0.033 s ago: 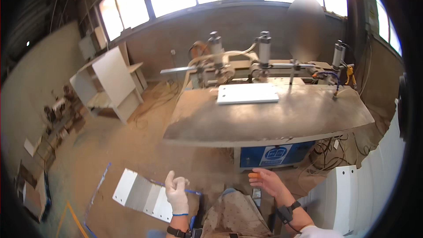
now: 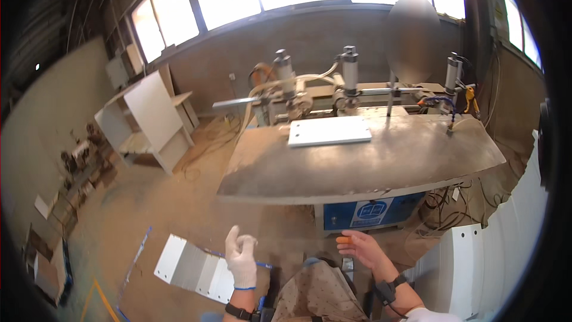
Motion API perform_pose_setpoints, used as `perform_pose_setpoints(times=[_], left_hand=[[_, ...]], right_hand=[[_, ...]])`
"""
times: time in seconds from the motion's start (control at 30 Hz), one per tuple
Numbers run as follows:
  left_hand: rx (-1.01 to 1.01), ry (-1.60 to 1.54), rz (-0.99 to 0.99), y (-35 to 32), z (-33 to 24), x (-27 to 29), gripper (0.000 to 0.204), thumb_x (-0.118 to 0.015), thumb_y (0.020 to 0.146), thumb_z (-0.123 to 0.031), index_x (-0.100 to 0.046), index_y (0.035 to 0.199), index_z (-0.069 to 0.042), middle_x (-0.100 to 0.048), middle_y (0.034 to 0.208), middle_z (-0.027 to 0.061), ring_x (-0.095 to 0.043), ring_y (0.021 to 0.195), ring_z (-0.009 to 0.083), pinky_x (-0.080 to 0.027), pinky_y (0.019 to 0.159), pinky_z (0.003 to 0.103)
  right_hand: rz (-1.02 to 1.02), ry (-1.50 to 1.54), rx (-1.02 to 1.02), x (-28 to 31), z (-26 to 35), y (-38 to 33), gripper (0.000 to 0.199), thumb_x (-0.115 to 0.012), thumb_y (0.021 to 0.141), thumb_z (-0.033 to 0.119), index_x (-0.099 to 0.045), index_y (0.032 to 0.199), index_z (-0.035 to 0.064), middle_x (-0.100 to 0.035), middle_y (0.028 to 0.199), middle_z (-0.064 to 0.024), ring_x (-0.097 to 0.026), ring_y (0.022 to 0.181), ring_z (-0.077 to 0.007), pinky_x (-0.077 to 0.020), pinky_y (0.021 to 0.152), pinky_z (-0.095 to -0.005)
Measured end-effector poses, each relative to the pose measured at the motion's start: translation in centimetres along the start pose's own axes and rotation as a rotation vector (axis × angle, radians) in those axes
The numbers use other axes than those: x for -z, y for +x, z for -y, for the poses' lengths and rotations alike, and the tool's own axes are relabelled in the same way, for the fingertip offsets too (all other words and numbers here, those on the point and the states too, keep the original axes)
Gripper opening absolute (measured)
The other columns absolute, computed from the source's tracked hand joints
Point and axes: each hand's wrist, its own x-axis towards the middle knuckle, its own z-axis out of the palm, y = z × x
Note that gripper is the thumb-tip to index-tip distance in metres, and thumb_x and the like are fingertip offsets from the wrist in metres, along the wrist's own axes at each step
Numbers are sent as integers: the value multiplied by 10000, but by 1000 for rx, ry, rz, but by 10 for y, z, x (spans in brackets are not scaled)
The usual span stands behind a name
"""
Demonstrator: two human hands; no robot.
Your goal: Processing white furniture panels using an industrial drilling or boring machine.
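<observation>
Workshop with dusty floor and big windows behind a metal machine table (image 2: 357, 167). Left hand (image 2: 241, 256), in a white glove, is raised in front of the table with fingers loosely curled, nothing gripped. Right hand (image 2: 360, 247) is bare, half open, with a small orange piece (image 2: 344, 240) pinched at the fingertips, just below the table's front edge. White panel (image 2: 196, 268) lies on the floor left of the table. Another white board (image 2: 329, 131) lies flat on the table top, near the clamp cylinders (image 2: 350, 71) at its back.
</observation>
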Motion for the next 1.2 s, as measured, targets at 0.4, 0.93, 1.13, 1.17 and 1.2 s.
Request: perform_pose_setpoints(times=[0.4,0.93,1.13,1.17,1.2], left_hand=[[-580,1084,446,103,12,-191,474,-660,831,-418,-614,1157,-78,-622,1131,154,-551,1111,345,-442,948,445],[-929,1464,862,284,51,-248,631,-646,786,-487,-577,1194,-11,-567,1275,244,-530,1218,347,-446,1006,422],[-483,1491,936,241,16,-292,694,-661,755,-531,-602,1222,-22,-566,1301,217,-551,1206,333,-447,1019,392],[-522,1496,908,238,15,-291,671,-631,784,-528,-601,1227,-26,-555,1321,216,-513,1250,338,-443,1026,406],[-555,1527,896,241,18,-292,636,-578,814,-521,-611,1227,-38,-551,1332,207,-480,1280,344,-386,1078,407]], right_hand=[[-233,-110,394,15,88,2,325,-561,971,133,-553,1263,-11,-663,1137,-171,-667,982,-228,-540,869,-332],[-1613,-1932,-64,-27,61,-265,896,-799,683,437,-420,1375,11,-364,1432,-282,-275,1383,-441,-200,1084,-678],[-1633,-2043,-194,-15,14,-298,675,-735,747,317,-486,1312,44,-465,1364,-228,-381,1334,-387,-299,1082,-590],[-1625,-2017,-125,-15,12,-299,603,-701,755,257,-507,1288,52,-488,1351,-206,-409,1315,-365,-320,1078,-561],[-1598,-1996,-48,-12,10,-295,537,-666,763,196,-529,1264,60,-510,1339,-184,-438,1297,-343,-342,1074,-533]])
